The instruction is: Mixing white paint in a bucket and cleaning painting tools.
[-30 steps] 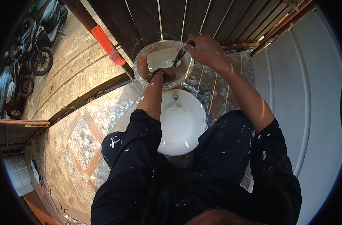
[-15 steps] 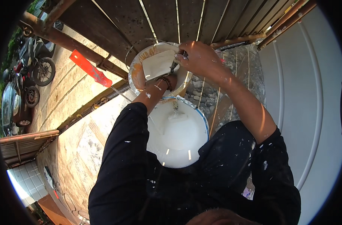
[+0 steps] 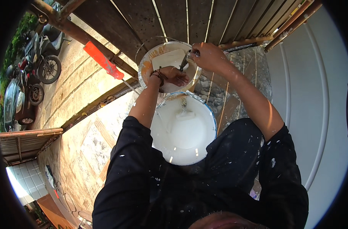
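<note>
My right hand (image 3: 209, 57) is closed on a narrow, dark, paint-smeared tool (image 3: 184, 62) over the far bucket (image 3: 146, 68); its exact kind is unclear. Inside that bucket, which is smeared with white and orange, my left hand (image 3: 173, 74) has its fingers apart and loosely bent near the tool's tip, with nothing visible in them. A pale square-edged shape (image 3: 168, 59) lies behind the hand. Between my knees stands a bucket of white paint (image 3: 211, 124) with a blue-edged rim. A paint-coated flat tool (image 3: 184, 108) rests against its far inner wall.
A red handle (image 3: 101, 59) on a metal rod sticks out left of the buckets. A slatted gate (image 3: 174, 23) stands close beyond them. On the right is a pale wall (image 3: 307, 95) with white pipes. Motorbikes (image 3: 44, 61) are parked outside at the left.
My left hand has lifted and turned, so its fingers now show above the bucket's contents. My right hand still holds the dark tool. The whole view has shifted slightly.
</note>
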`<state>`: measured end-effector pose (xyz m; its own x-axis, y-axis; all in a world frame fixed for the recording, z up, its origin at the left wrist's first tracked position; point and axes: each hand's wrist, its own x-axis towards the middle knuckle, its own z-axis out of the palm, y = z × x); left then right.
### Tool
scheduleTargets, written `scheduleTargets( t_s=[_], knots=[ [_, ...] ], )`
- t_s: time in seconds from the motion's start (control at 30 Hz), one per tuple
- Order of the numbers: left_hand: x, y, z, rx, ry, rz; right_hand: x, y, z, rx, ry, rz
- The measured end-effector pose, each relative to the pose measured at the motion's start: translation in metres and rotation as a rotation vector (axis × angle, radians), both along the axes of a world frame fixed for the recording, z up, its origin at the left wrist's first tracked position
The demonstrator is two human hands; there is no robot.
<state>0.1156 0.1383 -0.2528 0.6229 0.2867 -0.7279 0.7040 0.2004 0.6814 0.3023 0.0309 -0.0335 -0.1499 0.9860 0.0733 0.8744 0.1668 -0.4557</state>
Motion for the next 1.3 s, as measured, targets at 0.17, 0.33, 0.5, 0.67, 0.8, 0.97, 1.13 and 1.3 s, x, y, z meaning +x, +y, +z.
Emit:
scheduleTargets(
  t_s=[0.17, 0.33, 0.5, 0.67, 0.8, 0.97, 1.13, 1.3],
  knots=[
    [-0.022, 0.001, 0.044, -0.267, -0.142, 0.218, -0.007, 0.002, -0.005, 0.024, 0.015, 0.003],
    [-0.038, -0.014, 0.079, -0.356, -0.35, 0.4, -0.015, 0.005, -0.005, -0.004, 0.061, -0.13],
    [-0.021, -0.03, 0.125, -0.416, -0.889, 0.805, -0.027, -0.004, 0.001, 0.105, 0.069, -0.011],
    [0.033, -0.043, 0.136, -0.576, -1.381, 0.906, -0.033, 0.011, 0.004, 0.319, 0.039, 0.205],
    [0.031, -0.057, 0.132, -1.171, -1.6, 0.612, -0.049, 0.005, 0.008, 0.224, 0.092, -0.083],
    [0.004, -0.058, 0.152, -0.496, -1.588, 1.1, -0.078, -0.024, 0.021, 0.416, -0.111, 0.257],
    [0.0, -0.053, 0.151, -0.848, -1.802, 0.978, -0.074, -0.005, 0.028, 0.274, 0.004, -0.022],
    [-0.026, -0.041, 0.138, -1.023, -1.993, 1.015, -0.092, -0.022, 0.004, 0.392, 0.139, 0.161]
  ],
)
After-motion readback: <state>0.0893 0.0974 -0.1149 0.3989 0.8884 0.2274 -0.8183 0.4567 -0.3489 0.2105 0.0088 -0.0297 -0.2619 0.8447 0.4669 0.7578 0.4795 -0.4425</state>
